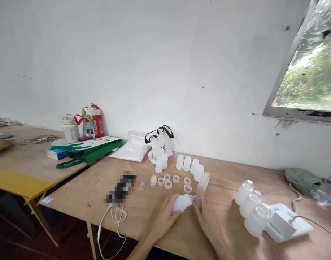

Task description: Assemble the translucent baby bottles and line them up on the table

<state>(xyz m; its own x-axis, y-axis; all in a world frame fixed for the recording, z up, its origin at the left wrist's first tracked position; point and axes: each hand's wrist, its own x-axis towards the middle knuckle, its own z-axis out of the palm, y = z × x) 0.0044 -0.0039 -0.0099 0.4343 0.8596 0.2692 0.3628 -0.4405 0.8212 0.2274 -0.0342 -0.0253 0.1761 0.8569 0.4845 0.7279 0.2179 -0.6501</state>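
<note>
A frosted white baby bottle (181, 203) lies on its side near the table's front edge, its neck and teat pointing right. My left hand (163, 217) is wrapped round the bottle's body. Against the teat end, my right hand (208, 219) grips a clear bottle cap (198, 201), partly hidden by the fingers. Beyond my hands are several translucent collar rings (168, 185), a stack of clear caps (203, 182), a stack of teats (153, 180) and a single teat (142, 185). Several open bottle bodies (187, 164) stand farther back.
Three capped bottles (256, 221) stand at right beside a white power strip (281, 224) with a plugged-in charger. Left are a blurred dark object (122, 187) and a white cable (99, 227). Plastic packs (131, 150), a white bag (162, 144) and a green bag (96, 153) lie behind.
</note>
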